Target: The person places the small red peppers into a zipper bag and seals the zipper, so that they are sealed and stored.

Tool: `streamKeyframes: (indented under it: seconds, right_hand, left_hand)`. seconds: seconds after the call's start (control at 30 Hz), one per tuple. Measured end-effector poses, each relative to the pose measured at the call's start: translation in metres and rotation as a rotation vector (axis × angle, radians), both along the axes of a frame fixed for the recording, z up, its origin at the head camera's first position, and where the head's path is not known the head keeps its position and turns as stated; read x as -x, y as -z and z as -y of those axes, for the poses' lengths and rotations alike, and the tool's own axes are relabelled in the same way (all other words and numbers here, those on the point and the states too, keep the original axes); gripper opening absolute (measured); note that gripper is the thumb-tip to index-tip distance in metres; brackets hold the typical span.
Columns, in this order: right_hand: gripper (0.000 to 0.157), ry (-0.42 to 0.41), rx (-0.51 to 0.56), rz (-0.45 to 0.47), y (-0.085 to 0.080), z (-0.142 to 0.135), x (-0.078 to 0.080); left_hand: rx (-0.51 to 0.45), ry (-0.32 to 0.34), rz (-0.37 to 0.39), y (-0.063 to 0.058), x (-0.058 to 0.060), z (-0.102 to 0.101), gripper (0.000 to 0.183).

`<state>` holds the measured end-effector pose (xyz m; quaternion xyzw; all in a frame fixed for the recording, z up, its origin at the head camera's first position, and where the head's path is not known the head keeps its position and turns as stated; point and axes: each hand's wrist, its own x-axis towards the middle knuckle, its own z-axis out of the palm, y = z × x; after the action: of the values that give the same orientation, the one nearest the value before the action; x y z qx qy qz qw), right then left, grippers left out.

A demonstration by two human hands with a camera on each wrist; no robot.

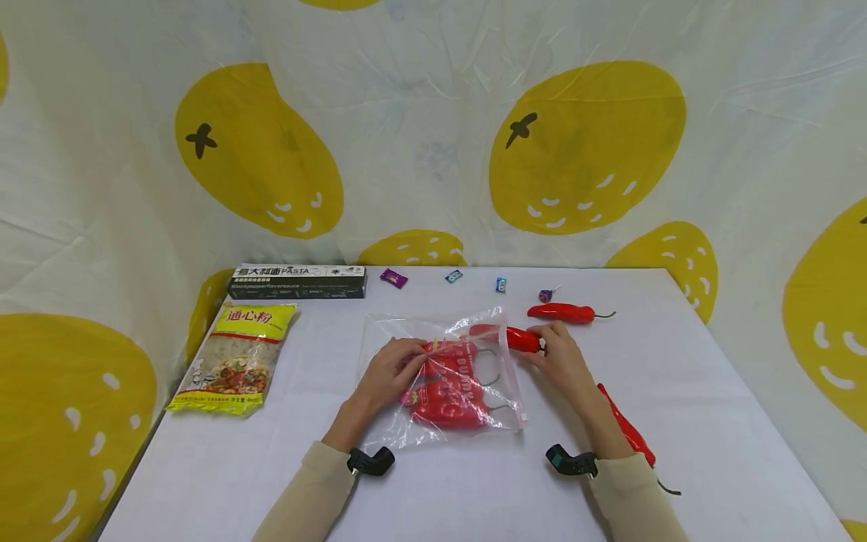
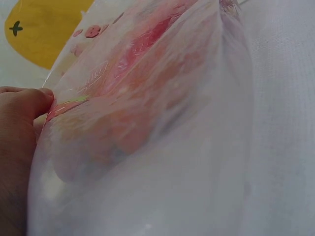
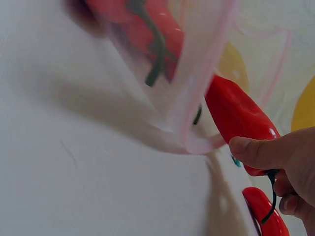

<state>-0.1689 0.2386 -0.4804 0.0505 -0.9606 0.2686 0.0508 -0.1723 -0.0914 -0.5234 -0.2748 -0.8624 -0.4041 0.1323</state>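
Note:
A clear zip bag (image 1: 386,429) with a pink-edged opening holds several red chili peppers (image 1: 447,412), blurred through the film in the left wrist view. My left hand (image 1: 389,369) pinches the bag's upper film between thumb and fingers. In my right hand (image 1: 564,360) is another red chili pepper (image 3: 241,115), gripped near its stem end. Its tip points left, inside the bag's opening, while the stem hangs outside beside my fingers. The right wrist view shows the pink bag edge (image 3: 197,118) standing apart around the pepper.
Two loose chili peppers lie right, one at the back (image 1: 562,312), one near my right forearm (image 1: 626,425). Along the back are a purple-wrapped candy (image 1: 393,278), small wrapped candies (image 1: 454,276) and a lollipop (image 1: 546,296). A pasta box (image 1: 298,284) and macaroni bag (image 1: 237,354) lie left.

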Motion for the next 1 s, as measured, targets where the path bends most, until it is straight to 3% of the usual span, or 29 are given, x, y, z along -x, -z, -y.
streamKeyframes:
  seconds: [0.2,0.57,0.83,1.0]
  right_hand:
    - [0.049,0.002,0.012,-0.003,0.001,0.018,0.0]
    - [0.033,-0.093,0.098,-0.07,0.008,0.034,0.001]
    - [0.032,-0.103,0.171,-0.003,0.01,0.04,0.002]
    - [0.028,-0.152,0.188,-0.055,0.011,0.042,0.004]
  left_hand:
    - [0.008,-0.007,0.025,-0.001,-0.001,0.0,0.013]
    - [-0.001,-0.002,0.002,0.0,0.001,0.0,0.014]
    - [0.016,-0.024,0.04,-0.001,-0.002,0.0,0.015]
    - [0.024,-0.03,0.047,0.0,-0.001,0.0,0.014]
